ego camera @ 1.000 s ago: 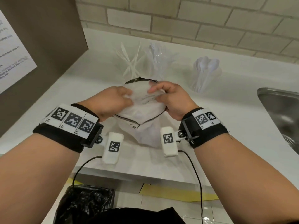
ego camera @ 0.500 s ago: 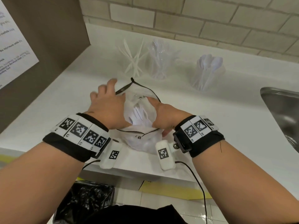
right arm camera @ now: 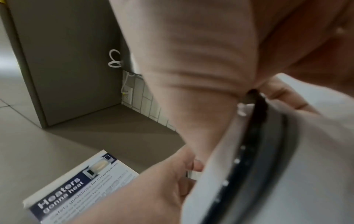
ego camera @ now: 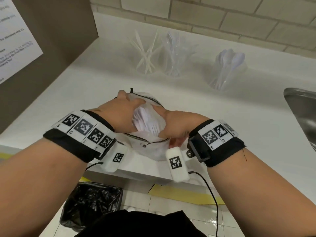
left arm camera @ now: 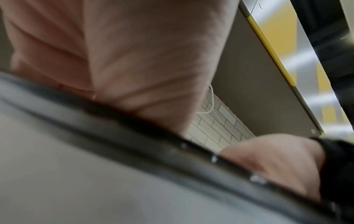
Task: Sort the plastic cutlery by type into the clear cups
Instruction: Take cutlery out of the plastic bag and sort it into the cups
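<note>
A white mesh pouch (ego camera: 154, 150) with a black zipper rim lies on the white counter (ego camera: 89, 93) near its front edge. Its mouth is pulled wide, and white plastic cutlery (ego camera: 145, 121) shows inside. My left hand (ego camera: 125, 106) grips the left and far rim, fingers curled over it. My right hand (ego camera: 171, 123) grips the right rim; in the right wrist view its fingertips pinch the zipper rim (right arm camera: 257, 115). At the back stand three clear cups: knives (ego camera: 145, 63), forks (ego camera: 174, 59) and spoons (ego camera: 227, 70).
A steel sink (ego camera: 302, 115) is set into the counter at the right. A brown panel with a printed notice (ego camera: 16, 41) walls off the left. Below the counter's front edge sits a bin with a black bag (ego camera: 92, 202).
The hands have come down from holding the pouch's top together and pulled its mouth apart, baring the cutlery. My left fingers, spread half a second ago, now curl over the far rim.
</note>
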The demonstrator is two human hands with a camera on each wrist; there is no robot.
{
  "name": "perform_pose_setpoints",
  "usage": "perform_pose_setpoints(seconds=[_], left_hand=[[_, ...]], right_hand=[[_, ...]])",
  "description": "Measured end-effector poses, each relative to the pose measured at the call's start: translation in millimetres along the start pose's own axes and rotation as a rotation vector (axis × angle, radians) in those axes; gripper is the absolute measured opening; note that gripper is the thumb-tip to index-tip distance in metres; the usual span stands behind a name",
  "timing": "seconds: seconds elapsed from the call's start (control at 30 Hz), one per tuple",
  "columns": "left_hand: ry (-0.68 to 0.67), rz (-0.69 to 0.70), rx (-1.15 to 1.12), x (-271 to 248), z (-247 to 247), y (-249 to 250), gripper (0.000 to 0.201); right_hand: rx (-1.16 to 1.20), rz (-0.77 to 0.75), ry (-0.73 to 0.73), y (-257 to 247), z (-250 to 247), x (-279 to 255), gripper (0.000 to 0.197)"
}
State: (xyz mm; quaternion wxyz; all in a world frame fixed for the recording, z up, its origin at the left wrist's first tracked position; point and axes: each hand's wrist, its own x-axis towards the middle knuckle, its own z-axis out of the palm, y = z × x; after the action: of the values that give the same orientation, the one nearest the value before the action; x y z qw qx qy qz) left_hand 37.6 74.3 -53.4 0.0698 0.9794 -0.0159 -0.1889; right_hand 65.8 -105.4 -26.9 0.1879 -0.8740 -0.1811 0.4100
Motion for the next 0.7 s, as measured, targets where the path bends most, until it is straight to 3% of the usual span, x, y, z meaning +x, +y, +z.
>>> perform_pose_setpoints(seconds=[0.1, 0.17, 0.27, 0.33, 0.37, 0.47, 0.53, 0.63, 0.7], left_hand=[[-0.008, -0.054, -0.035, -4, -6, -12, 0.078], [0.060, -0.136, -0.035, -11, -17, -23, 0.073], [0.142, -0.232, 0.023, -21, -25, -38, 0.069], [0.165, -0.178, 0.094, -22, -20, -42, 0.067], [0.188, -0.123, 0.103, -22, -16, -44, 0.065], [0.268, 0.068, 0.069, -13, -10, -46, 0.063], [0.255, 0.143, 0.150, -1, -9, -49, 0.070], [0.139, 0.074, 0.273, 13, -11, -49, 0.081], [0.102, 0.052, 0.263, 20, -12, -48, 0.075]], right_hand=[[-0.111, -0.027, 0.032, -5, 0, 13, 0.097], [-0.257, -0.115, 0.192, -16, -5, 24, 0.090], [-0.175, -0.280, 0.421, -34, -15, 39, 0.075], [-0.108, -0.290, 0.465, -41, -15, 48, 0.063], [-0.090, -0.264, 0.465, -43, -12, 51, 0.060], [-0.193, -0.177, 0.358, -46, -4, 53, 0.086], [-0.237, -0.177, 0.282, -48, -2, 53, 0.092], [-0.262, -0.211, 0.286, -48, 2, 57, 0.089], [-0.207, -0.228, 0.300, -47, 5, 60, 0.088]])
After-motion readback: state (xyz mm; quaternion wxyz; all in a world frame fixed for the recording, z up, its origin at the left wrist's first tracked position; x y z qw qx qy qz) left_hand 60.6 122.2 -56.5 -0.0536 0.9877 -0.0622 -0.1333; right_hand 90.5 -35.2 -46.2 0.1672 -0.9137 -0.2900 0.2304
